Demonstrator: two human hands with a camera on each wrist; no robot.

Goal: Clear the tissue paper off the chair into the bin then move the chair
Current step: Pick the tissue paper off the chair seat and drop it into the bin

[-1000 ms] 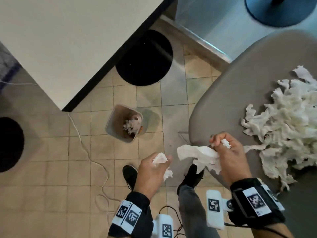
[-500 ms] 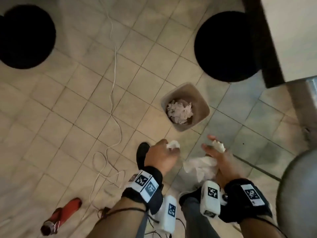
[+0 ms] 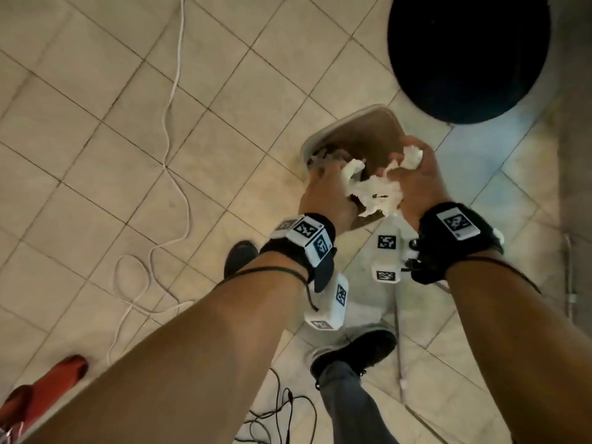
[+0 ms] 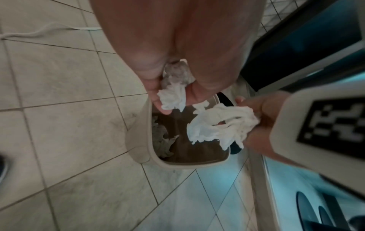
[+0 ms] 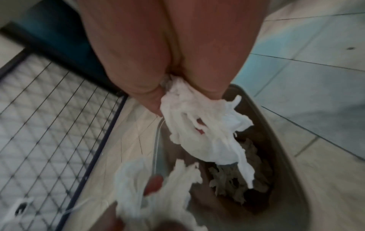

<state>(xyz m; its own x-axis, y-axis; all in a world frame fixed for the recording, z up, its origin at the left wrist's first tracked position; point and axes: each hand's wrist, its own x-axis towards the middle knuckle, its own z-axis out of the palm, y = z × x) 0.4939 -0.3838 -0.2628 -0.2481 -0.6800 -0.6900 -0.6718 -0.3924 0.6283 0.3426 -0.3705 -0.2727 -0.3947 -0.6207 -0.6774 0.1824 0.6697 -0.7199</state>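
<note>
Above the bin, left hand and right hand each clutch tissue paper.

Bin mouth open below my hands; its far half is unobstructed, tissue already inside lies low against one wall. My left hand and right hand crowd the near rim. Black round base stands just beyond the bin. White cable trails across open tiles to my left
</note>
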